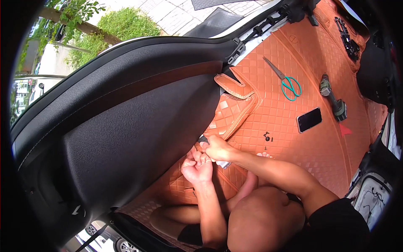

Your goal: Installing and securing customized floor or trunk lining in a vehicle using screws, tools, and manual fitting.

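Observation:
My left hand (pixel 197 169) is palm up with its fingers curled, close against the lower edge of a large black panel (pixel 138 122). Just beyond it, my right hand (pixel 217 148) is closed with the fingers bent toward the same edge. A small dark piece (pixel 203 139) shows at its fingertips. What either hand grips is hidden between them. Right above my right hand lies the folded flap (pixel 233 115) of an orange quilted mat (pixel 260 113). A small whitish object (pixel 223 164) sticks out under my right wrist.
Scissors with teal handles (pixel 290 87), a cordless drill (pixel 333 98) and a dark-screened phone (pixel 309 120) lie on the mat. Several small black fasteners (pixel 267 137) sit right of my hands. My bent knee (pixel 266 218) rises near the lower edge.

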`<control>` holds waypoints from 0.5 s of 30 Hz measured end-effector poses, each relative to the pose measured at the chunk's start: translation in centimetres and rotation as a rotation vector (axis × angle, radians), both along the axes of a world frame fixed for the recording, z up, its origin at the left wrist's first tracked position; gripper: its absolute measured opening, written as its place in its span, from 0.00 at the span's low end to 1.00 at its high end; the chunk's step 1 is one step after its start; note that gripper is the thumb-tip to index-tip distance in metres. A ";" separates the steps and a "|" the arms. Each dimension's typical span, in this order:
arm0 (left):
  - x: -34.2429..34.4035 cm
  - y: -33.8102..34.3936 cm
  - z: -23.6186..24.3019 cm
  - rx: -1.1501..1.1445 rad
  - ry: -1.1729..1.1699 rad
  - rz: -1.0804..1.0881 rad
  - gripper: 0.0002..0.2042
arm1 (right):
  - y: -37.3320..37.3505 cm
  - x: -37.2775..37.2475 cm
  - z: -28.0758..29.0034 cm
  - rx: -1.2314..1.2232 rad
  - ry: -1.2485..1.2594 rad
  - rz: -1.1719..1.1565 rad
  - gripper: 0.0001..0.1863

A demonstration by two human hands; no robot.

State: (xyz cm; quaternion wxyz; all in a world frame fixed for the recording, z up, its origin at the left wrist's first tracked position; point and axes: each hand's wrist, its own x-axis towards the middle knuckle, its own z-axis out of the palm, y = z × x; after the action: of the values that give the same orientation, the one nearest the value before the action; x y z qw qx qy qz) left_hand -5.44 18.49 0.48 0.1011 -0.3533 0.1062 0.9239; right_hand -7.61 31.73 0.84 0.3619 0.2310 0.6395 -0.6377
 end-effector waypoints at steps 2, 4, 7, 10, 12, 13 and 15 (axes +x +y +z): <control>-0.1 -0.1 -0.1 0.029 0.044 -0.015 0.27 | 0.8 0.3 -0.1 0.024 0.048 0.033 0.15; -0.1 -0.2 -0.1 0.005 0.065 -0.069 0.22 | 2.8 0.4 0.5 -0.012 0.037 0.277 0.16; 0.2 0.0 -0.2 -0.001 0.060 -0.024 0.22 | 6.6 0.8 1.9 -0.086 0.070 0.294 0.18; 0.3 0.0 -0.3 0.029 0.108 -0.050 0.24 | 6.7 -1.1 2.3 0.013 -0.030 0.308 0.16; 0.4 -0.3 -0.2 0.018 0.109 -0.093 0.25 | 5.7 -1.7 2.0 0.059 -0.013 0.426 0.13; 0.3 -0.4 -0.3 0.019 0.101 -0.101 0.25 | 5.4 -1.9 1.8 0.085 -0.013 0.441 0.11; 0.4 -0.6 -0.4 0.004 0.092 -0.111 0.27 | 4.5 -1.6 1.3 0.062 0.019 0.416 0.16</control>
State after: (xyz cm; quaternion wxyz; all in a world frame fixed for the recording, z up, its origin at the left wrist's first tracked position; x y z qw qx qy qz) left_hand -5.01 17.90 0.10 0.1477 -0.3037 0.1283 0.9325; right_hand -9.25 36.25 2.16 0.4723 0.0990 0.6961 -0.5316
